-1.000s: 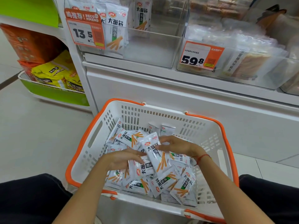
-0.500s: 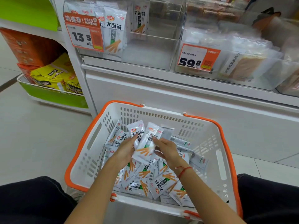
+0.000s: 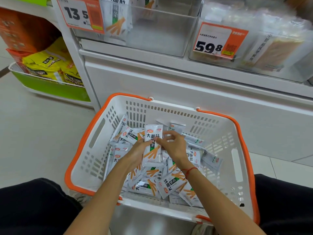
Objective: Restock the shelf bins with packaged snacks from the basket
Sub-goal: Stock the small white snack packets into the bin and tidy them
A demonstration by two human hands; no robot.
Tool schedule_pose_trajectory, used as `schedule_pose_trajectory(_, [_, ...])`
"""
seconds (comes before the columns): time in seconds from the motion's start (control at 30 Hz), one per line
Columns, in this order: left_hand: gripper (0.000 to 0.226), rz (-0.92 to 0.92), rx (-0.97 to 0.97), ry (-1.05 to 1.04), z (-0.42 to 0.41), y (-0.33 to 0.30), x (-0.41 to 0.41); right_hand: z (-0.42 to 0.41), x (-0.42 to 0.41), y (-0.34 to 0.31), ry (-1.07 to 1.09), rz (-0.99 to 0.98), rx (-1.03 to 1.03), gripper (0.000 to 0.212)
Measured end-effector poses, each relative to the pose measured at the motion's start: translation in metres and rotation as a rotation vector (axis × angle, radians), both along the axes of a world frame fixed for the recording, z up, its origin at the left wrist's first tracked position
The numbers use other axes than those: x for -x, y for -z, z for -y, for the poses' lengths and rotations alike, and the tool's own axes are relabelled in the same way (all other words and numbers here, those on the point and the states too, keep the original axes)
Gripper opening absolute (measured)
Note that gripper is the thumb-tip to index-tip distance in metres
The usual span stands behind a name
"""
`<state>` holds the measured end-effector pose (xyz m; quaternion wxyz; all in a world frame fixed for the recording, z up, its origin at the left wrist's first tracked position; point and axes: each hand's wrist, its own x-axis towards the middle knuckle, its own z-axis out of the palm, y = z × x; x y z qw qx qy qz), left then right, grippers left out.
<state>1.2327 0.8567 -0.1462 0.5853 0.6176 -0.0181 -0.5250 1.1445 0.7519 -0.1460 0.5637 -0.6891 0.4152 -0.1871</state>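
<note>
A white basket [image 3: 220, 143] with an orange rim stands on the floor between my knees, holding several white snack packets [image 3: 171, 185] printed with orange sticks. My left hand [image 3: 137, 153] and my right hand [image 3: 174, 146] meet over the pile, both closed on a small upright stack of snack packets [image 3: 152, 146] held just above the others. Above, a clear shelf bin [image 3: 162, 31] holds a few of the same packets [image 3: 116, 19] at its left side, behind a 13.5 price tag [image 3: 79, 13].
A second clear bin [image 3: 279, 53] with pale wrapped goods and a 59.8 tag [image 3: 218, 41] sits to the right. Yellow bags [image 3: 49, 65] and orange boxes [image 3: 22, 33] fill a green-fronted rack at the left. White cabinet front [image 3: 186, 92] rises behind the basket.
Both hands went from spread over the pile to gathering packets together; the stack now stands upright between them. The view has moved closer to the shelf.
</note>
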Motion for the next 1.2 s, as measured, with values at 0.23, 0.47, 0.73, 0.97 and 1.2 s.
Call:
schedule_pose_trajectory(0.23, [0.03,-0.126,-0.091,-0.307,-0.013,0.026,-0.011,0.032,0.037,0.045,-0.392,-0.651,0.362,0.02])
schedule_pose_trajectory(0.47, [0.045,-0.171,-0.218,-0.325,-0.01,0.044,-0.016,0.003,0.06,0.079,-1.153,-0.864,0.857,0.045])
schedule_pose_trajectory(0.73, [0.027,-0.008,-0.276,-0.321,-0.006,0.042,-0.017,0.028,0.042,0.042,-0.377,-0.619,0.157,0.024])
schedule_pose_trajectory(0.97, [0.026,0.039,-0.271,-0.228,-0.003,0.022,-0.005,0.007,0.009,-0.014,-0.031,0.052,-0.671,0.02])
schedule_pose_trajectory(1.2, [0.036,-0.094,-0.157,-0.161,0.005,0.016,0.004,-0.019,0.002,0.005,0.092,-0.142,-0.168,0.029])
